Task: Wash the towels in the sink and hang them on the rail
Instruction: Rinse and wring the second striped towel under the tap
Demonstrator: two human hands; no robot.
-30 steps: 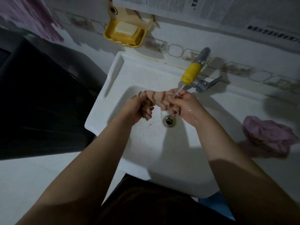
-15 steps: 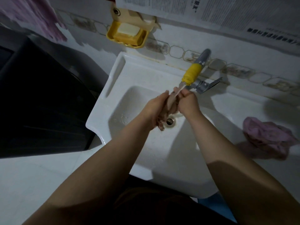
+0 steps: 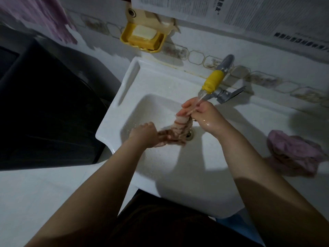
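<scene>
A dim washroom corner, tiled wall with a patterned border strip and printed paper sheets pasted along the top at 12 to 2 o'clock. A white sink [image 3: 114, 122] fills the middle of the view, its drain [image 3: 189, 134] near the centre of the basin. At 1 o'clock a tap [image 3: 224, 63] with a yellow sleeve [image 3: 213, 80] slants down toward the basin, water running from its mouth, and a metal lever sticks out beside it. At 12 o'clock a yellow soap dish [image 3: 142, 40] hangs on the wall with a pale bar in it. A dark bulky object takes up the 9 o'clock side.

A striped towel [image 3: 179, 129], wet and twisted into a rope, stretches over the basin just left of the drain. The right hand [image 3: 204, 113] grips its upper end under the running water, fingers curled tight around the cloth. The left hand [image 3: 145, 134] holds the lower end at the 8 o'clock side of the drain, fingers wrapped round it, knuckles up.

A pink towel [image 3: 292, 150] lies crumpled on the white counter at 3 o'clock, well apart from both hands. Purple cloth [image 3: 44, 16] hangs at 10 o'clock in the upper corner
</scene>
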